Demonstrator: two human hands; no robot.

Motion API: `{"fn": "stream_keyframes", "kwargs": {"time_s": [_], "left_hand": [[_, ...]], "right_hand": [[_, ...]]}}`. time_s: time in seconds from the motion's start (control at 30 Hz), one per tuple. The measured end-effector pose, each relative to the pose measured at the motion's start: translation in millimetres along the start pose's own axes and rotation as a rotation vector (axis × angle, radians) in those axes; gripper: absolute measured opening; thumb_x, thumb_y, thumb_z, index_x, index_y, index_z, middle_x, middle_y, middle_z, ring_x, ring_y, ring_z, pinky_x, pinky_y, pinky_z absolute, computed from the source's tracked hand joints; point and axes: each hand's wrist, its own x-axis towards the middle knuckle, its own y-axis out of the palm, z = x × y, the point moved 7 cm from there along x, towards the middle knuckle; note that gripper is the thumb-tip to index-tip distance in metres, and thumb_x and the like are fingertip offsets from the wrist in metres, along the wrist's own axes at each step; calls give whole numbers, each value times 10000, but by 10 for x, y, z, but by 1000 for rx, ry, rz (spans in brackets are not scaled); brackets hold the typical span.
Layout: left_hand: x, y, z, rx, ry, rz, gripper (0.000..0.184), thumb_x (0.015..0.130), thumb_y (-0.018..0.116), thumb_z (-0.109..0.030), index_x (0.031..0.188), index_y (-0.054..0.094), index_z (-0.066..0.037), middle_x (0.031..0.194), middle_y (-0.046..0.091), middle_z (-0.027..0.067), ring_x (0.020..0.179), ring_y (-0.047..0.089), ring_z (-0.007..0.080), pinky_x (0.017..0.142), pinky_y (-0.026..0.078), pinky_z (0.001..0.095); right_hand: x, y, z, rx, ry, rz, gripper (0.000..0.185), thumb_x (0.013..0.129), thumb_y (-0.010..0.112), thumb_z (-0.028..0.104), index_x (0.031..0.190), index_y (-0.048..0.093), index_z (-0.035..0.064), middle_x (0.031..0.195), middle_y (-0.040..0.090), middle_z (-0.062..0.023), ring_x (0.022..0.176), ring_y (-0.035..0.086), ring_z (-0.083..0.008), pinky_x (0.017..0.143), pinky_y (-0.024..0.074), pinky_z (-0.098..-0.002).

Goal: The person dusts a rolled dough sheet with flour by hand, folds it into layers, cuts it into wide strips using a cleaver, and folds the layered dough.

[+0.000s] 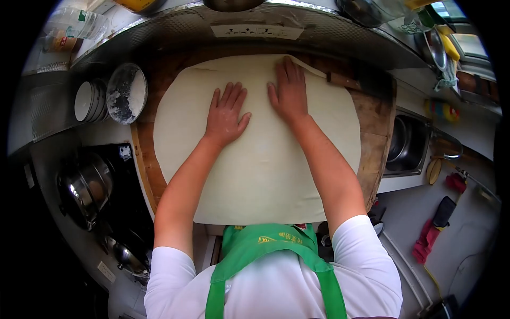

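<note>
At far left, on a black stovetop point(123, 175): one shiny metal pot point(89, 186). Above it, on a ledge: stacked white bowls point(85, 101), tilted in view, then a clear bowl point(130, 93) holding white powder, just beside the stack. At centre, spread over a wooden board point(374, 114): one broad, pale dough sheet point(260, 175), rounded in outline, near edge close to a green apron point(265, 239). On the sheet's left half: left hand point(227, 114), palm down, fingers straight and slightly apart, thumb spread wide, nothing grasped. Right of it, well apart: right hand point(290, 95), palm down, fingers extended close together, thumb held out, fingertips blurred at the far edge; nothing visibly gripped. Next, at the sheet's far right edge: brown wooden handle point(342, 81); cannot tell of what tool. Beyond the board: dark sink point(406, 141). Farthest right, lower down: red-and-black cloth item point(433, 228), hanging.
</note>
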Motion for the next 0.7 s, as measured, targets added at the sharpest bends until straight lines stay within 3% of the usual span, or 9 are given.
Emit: {"fn": "stream_keyframes", "kwargs": {"time_s": [0.1, 0.2, 0.27, 0.5, 0.57, 0.7], "left_hand": [[255, 35, -12, -57, 40, 11, 621, 926, 623, -318, 1479, 482, -73, 1590, 417, 148, 1493, 347, 355, 1218, 236, 579], [509, 50, 19, 111, 105, 47, 638, 933, 612, -367, 1506, 473, -125, 1614, 387, 136, 1513, 314, 346, 1230, 205, 592], [626, 5, 14, 159, 162, 9, 626, 944, 594, -404, 1508, 479, -158, 1609, 389, 140, 1514, 308, 352, 1232, 189, 601], [688, 33, -44, 252, 193, -23, 522, 855, 646, -184, 1368, 595, -102, 1553, 448, 158, 1466, 380, 366, 1200, 291, 573], [490, 150, -375, 12, 353, -31, 514, 801, 652, -112, 1313, 620, -76, 1509, 497, 161, 1418, 441, 367, 1177, 344, 547], [483, 250, -599, -28, 251, -17, 487, 877, 637, -172, 1350, 591, -65, 1501, 513, 157, 1420, 449, 347, 1190, 332, 537]], "right_hand": [[90, 8, -51, -13, -67, -72, 504, 858, 679, 149, 1331, 554, 28, 1498, 443, -228, 1347, 421, -437, 1164, 311, -578], [148, -13, -117, -13, -129, -118, 466, 819, 656, 40, 1280, 594, 51, 1454, 497, -220, 1326, 458, -426, 1139, 359, -550], [192, -76, -190, 20, -73, -121, 364, 796, 633, -13, 1155, 643, 47, 1401, 559, -205, 1280, 520, -407, 1099, 412, -516], [229, -44, -298, 67, -115, -231, 184, 797, 654, -9, 963, 664, 70, 1261, 629, -176, 1108, 615, -418, 932, 505, -489], [320, -3, -379, 19, -10, -228, 151, 809, 700, 42, 949, 674, 94, 1101, 670, -151, 974, 663, -395, 809, 536, -479], [496, 15, -471, 47, 64, -122, 147, 813, 743, 102, 946, 680, 103, 976, 681, -129, 862, 681, -355, 736, 544, -465]]}}
